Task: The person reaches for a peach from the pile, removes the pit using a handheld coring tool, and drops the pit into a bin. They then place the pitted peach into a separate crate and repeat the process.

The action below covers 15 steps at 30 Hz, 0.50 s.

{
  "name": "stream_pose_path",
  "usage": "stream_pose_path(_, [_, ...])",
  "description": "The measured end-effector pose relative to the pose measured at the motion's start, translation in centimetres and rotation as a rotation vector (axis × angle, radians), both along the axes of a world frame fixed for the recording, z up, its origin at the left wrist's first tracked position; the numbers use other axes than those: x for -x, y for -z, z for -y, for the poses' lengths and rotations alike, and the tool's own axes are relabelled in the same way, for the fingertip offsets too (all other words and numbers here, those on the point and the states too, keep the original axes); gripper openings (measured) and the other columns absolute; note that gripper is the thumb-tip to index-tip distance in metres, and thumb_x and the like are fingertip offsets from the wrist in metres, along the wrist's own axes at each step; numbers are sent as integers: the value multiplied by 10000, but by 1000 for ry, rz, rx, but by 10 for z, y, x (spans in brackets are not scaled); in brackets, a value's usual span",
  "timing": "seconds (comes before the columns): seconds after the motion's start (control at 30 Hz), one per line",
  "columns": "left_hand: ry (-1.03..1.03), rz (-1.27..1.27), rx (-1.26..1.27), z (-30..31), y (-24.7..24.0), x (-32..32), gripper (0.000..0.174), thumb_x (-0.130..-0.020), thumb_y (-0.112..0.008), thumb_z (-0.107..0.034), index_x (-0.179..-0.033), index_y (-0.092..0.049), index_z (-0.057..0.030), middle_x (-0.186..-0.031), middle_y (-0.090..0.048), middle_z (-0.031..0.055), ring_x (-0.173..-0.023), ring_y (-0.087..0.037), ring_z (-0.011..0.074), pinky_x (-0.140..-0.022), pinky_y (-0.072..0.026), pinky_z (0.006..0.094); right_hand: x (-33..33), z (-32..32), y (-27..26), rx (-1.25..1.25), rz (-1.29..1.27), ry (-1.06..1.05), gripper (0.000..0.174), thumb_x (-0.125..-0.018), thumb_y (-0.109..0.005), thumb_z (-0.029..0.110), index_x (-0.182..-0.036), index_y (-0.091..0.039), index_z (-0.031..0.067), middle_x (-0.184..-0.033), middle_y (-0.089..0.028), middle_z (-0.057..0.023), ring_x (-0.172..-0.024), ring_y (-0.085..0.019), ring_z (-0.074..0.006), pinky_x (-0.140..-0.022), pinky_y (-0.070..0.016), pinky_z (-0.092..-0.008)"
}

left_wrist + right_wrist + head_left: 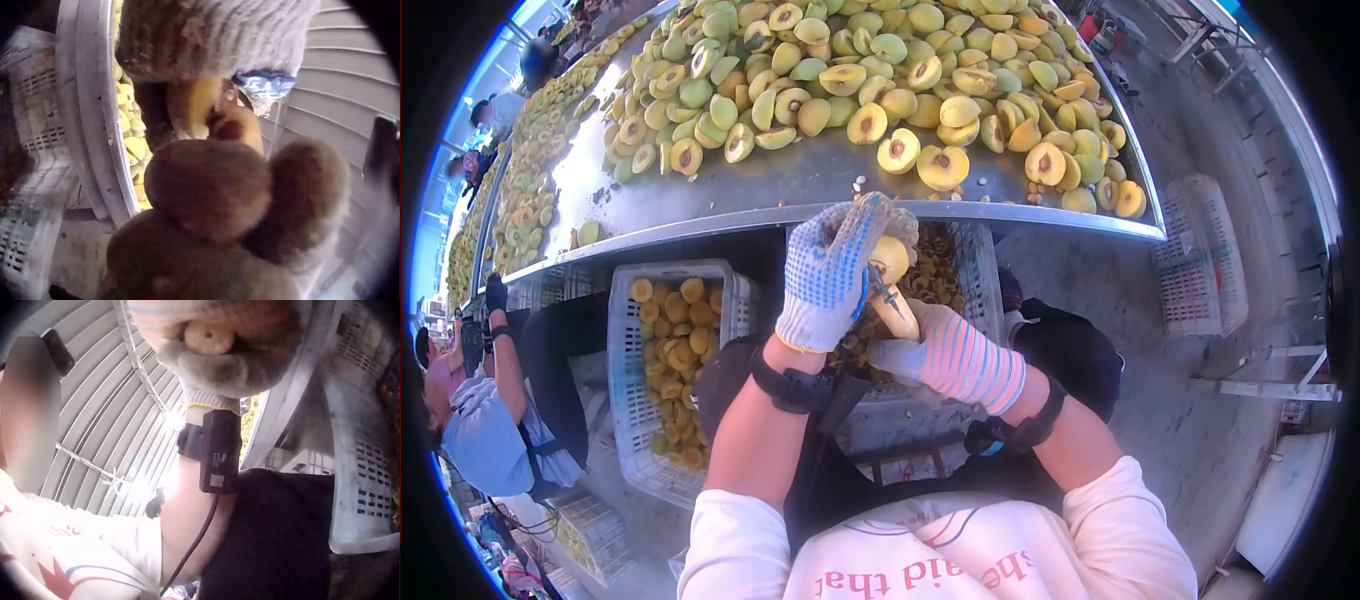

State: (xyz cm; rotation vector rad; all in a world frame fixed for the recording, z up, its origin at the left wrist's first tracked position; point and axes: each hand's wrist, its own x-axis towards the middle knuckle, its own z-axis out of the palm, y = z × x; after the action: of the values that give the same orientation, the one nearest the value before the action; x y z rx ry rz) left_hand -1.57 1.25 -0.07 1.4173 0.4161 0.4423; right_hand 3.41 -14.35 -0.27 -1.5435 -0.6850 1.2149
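My left hand (830, 275), in a white glove with blue dots, holds a pale yellow apricot (889, 258) near the table's front edge. My right hand (970, 365), in a striped glove, grips the light wooden handle (898, 318) of a small tool with a dark metal head. That head meets the fruit's lower side in the head view. From the left wrist, the yellow fruit (190, 106) shows behind the glove's brown-stained fingers (212, 187). In the right wrist view, the round handle end (209, 339) pokes out of the right glove, whose fingers hide the rest.
Many apricot halves (866, 125) lie heaped on the metal table (770, 185). Below stand a white crate (622, 400) of halves and another crate (983, 270) with brown pieces. An upright crate (1200, 260) is at right. Another person (490, 430) sits at left.
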Motion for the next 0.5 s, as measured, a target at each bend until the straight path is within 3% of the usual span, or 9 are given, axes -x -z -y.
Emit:
stream_pose_path(0.03, [32,63,212,4,-7,-1,386,-1004,-547,-301,-928,-673,55,-842,-700,155,-708,-688,232,-652,-579,330,-7,2,-17,88,-176,-44,240,-858,-681,211,-935,-564,16,-669,-591,-87,-528,-587,-201,-475,-469,-325])
stream_pose_path(0.07, [38,47,225,2,-5,-1,347,-999,-555,-273,-970,-673,52,-869,-708,138,-737,-687,200,-673,-571,308,-11,2,-26,175,-352,-89,225,-854,-686,206,-910,-559,29,-626,-566,-69,-470,-560,-170,-415,-443,-305])
stream_pose_path(0.13, [50,15,249,-2,2,-1,287,-988,-571,-216,-1054,-674,45,-924,-724,106,-794,-684,135,-714,-554,266,-9,1,-22,146,-391,-60,212,-850,-692,201,-873,-547,48,-577,-521,-41,-406,-502,-136,-355,-380,-273])
stream_pose_path(0.27, [77,2,76,-1,9,-2,347,-1014,-519,-270,-1026,-668,43,-909,-717,127,-795,-696,169,-732,-565,297,-6,3,-15,122,-435,-70,214,-848,-698,197,-836,-543,50,-562,-497,-16,-387,-471,-119,-341,-353,-259])
stream_pose_path(0.33, [178,51,118,-2,0,1,421,-1028,-490,-340,-1004,-665,43,-904,-711,144,-781,-698,196,-743,-572,317,-5,5,-10,70,-595,-118,224,-845,-703,206,-828,-543,50,-563,-491,-10,-385,-459,-111,-344,-342,-249])
stream_pose_path(0.43, [230,37,609,4,-7,4,558,-1021,-445,-483,-979,-659,30,-893,-701,153,-748,-692,241,-746,-580,337,-5,7,0,-8,-701,-154,238,-836,-715,222,-827,-551,50,-565,-484,-4,-388,-446,-101,-351,-331,-237])
stream_pose_path(0.5, [191,114,690,2,-2,8,615,-1005,-425,-545,-968,-656,24,-891,-694,156,-743,-689,259,-732,-585,349,-8,10,1,-53,-703,-174,241,-829,-720,230,-834,-560,51,-566,-481,-2,-389,-439,-96,-352,-323,-231])
